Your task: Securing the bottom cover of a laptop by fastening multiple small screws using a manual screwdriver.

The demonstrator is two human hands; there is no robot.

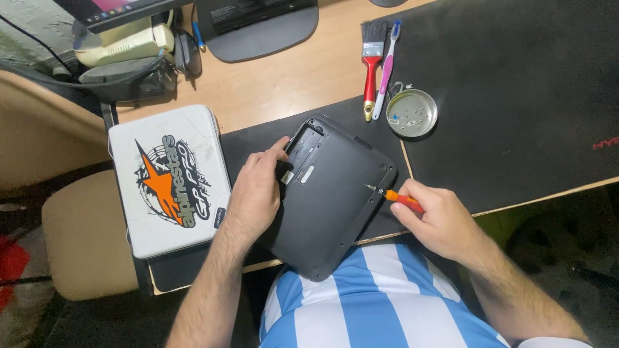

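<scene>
A small black laptop (335, 200) lies upside down on a black desk mat (516, 96), tilted, with its near corner over the desk's front edge. My left hand (258, 190) rests on its left side, fingers at an open battery bay near the top left corner. My right hand (435, 216) grips an orange-handled screwdriver (396, 196), whose metal tip touches the right edge of the laptop's base.
A white laptop (169, 180) with an orange and black sticker lies to the left. Behind are a red-handled paintbrush (371, 64), a pink and white toothbrush (387, 64), a round metal dish (411, 113) with small screws, a monitor stand (258, 29) and a beige telephone (126, 45).
</scene>
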